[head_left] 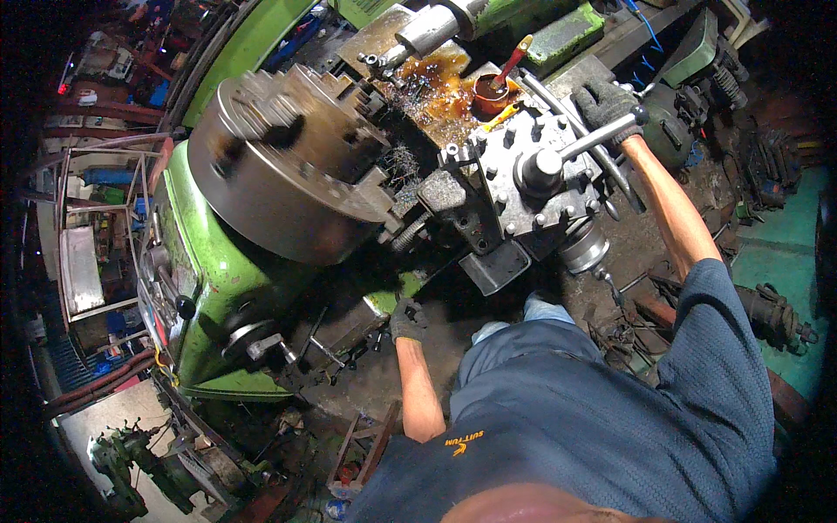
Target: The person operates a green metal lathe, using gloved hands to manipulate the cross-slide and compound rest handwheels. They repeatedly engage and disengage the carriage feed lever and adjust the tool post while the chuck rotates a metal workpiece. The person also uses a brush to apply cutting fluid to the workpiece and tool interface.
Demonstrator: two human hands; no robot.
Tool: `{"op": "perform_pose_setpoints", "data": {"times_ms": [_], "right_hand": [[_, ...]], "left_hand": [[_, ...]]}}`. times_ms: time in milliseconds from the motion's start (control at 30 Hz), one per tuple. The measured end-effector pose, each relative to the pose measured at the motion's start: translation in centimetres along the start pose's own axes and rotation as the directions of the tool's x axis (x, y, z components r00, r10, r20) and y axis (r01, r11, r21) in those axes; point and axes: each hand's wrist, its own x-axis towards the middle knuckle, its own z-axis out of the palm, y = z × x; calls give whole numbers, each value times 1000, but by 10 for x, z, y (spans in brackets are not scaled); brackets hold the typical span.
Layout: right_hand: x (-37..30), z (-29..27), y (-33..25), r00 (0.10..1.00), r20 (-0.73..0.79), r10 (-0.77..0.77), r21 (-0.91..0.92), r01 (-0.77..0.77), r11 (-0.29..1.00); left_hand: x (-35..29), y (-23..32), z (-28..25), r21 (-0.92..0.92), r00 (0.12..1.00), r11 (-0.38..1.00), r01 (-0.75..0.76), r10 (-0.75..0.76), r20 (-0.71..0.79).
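My right hand (pixel 604 106), in a dark grey glove, is at the far right of the lathe's square tool post (pixel 532 161). A metal lever (pixel 593 139) with a black ball knob crosses in front of it. The fingers point away, and I cannot tell whether they grip anything. Lower down, my gloved left hand (pixel 408 320) is beside a green lathe part (pixel 382 301). Its fingers are slightly bent and apart, with nothing visible in them. Left of the tool post is the large chuck (pixel 288 205); its jaws and a workpiece look smeared by motion.
Metal chips lie between chuck and tool post. A reddish cup (pixel 493 96) with a red-handled brush (pixel 514 61) stands on the oily carriage. A green headstock (pixel 196 288) with levers is at left. The tailstock spindle (pixel 427 35) is at the top. Metal parts lie on the right.
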Motion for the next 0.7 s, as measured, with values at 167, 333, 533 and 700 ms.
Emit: {"op": "perform_pose_setpoints", "data": {"times_ms": [167,333,533,700], "right_hand": [[0,2,1,999,-31,-11,15,12,1000],[-2,-3,-6,999,-42,-9,10,10,1000],[-2,-5,-4,1000,9,14,-2,-14,1000],[-2,-1,-4,997,-78,-25,13,26,1000]], "left_hand": [[8,0,-8,-21,999,999,32,-32,27],[9,1,-7,7,999,999,34,-34,5],[4,2,-5,-20,999,999,37,-37,21],[5,0,-5,-39,999,999,36,-35,6]]}}
